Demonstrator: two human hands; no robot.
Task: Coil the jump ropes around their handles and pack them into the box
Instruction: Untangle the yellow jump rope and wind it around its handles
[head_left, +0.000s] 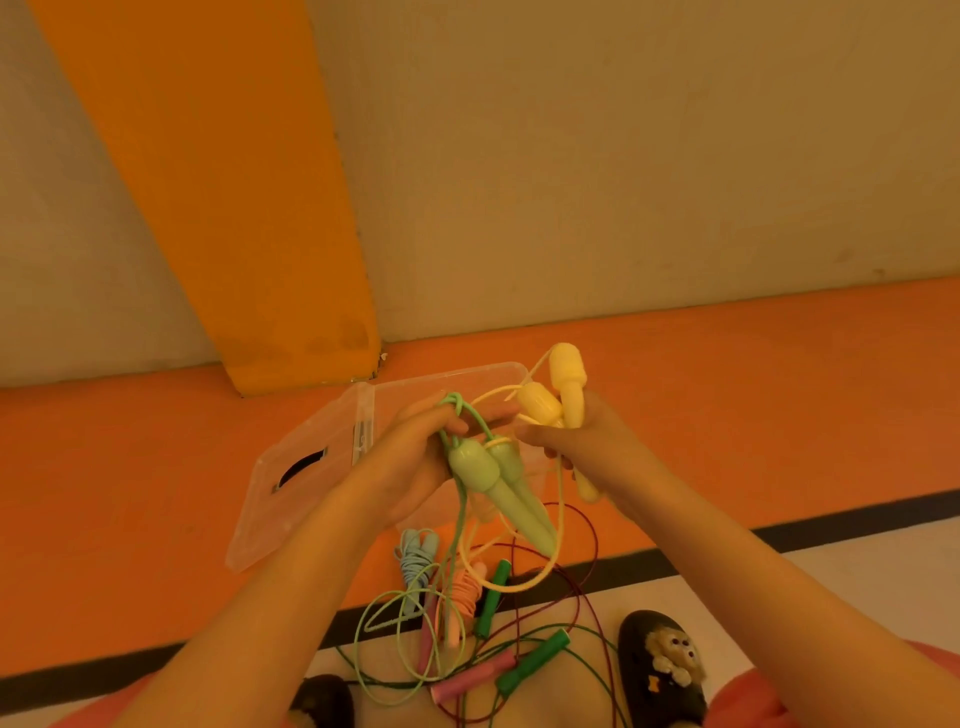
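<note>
Left hand (415, 462) gripped the pale green handles (483, 478). The pair sat side by side against the palm, thin ends pointing down-right. The green cord (452, 402) looped over its fingers and trailed down to the floor (130, 493). Right hand (587, 441) was curled around the yellow handles (566, 379), fat ends up, with one thin end poking out below the hand. The yellow cord (560, 509) hung from it in a long loop that crossed the green handles. Both hands were raised above the floor, close together, fingertips nearly meeting.

Just behind the hands, a clear plastic box (311, 493) lay on the orange part of the floor, a dark slot showing in its left section. Could not tell its contents.

Below the hands on the floor:
- a blue rope (415, 558), already coiled
- a salmon rope (462, 597), coiled, just beside the blue one
- dark green handles (493, 592) and pink handles (472, 680), loose, their thin cords tangled with a dark red cord (592, 545)

A black shoe (662, 670) with a pale charm sat at lower right, near the tangle.
</note>
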